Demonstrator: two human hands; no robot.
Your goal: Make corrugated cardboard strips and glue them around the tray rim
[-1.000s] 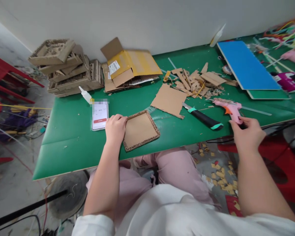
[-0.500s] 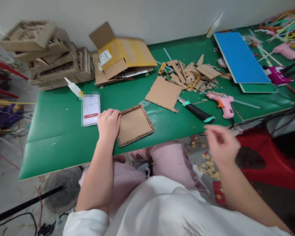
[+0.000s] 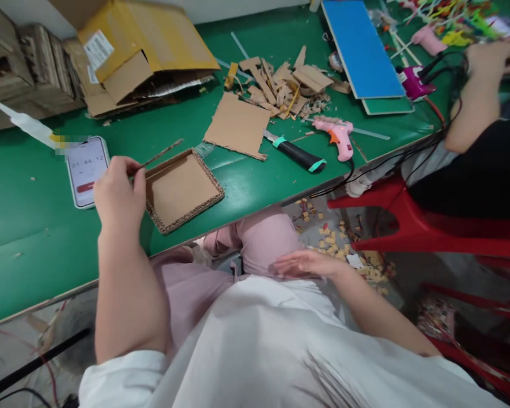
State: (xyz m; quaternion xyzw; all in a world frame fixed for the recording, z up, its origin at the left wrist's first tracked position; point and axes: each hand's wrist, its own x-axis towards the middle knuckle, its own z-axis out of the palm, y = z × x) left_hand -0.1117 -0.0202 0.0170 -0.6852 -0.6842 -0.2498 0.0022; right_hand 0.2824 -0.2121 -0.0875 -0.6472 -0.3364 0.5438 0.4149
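My left hand (image 3: 121, 190) is closed on a thin strip of corrugated cardboard (image 3: 164, 152), pinched between thumb and fingers. The strip slants up and to the right over the table. Just right of that hand lies a shallow cardboard tray (image 3: 181, 192) with a corrugated rim; whether my fingers touch it I cannot tell. My right hand (image 3: 304, 264) rests low over my pink-trousered leg, its fingers stretched out and holding nothing. Beyond the tray are a flat cardboard square (image 3: 237, 124) and a black-handled cutter (image 3: 300, 154) whose blade points at the square.
Left of my left hand lies a phone (image 3: 88, 173), with a white glue bottle (image 3: 32, 127) behind it. Cardboard scraps (image 3: 280, 85), a yellow box (image 3: 148, 39), a blue board (image 3: 361, 48) and a pink glue gun (image 3: 340, 136) occupy the back. Another person's arm (image 3: 478, 96) is at right.
My left hand has lifted off the tray's left side and now holds a cardboard strip. My right hand has dropped to my lap and opened. The view has shifted right, showing another person.
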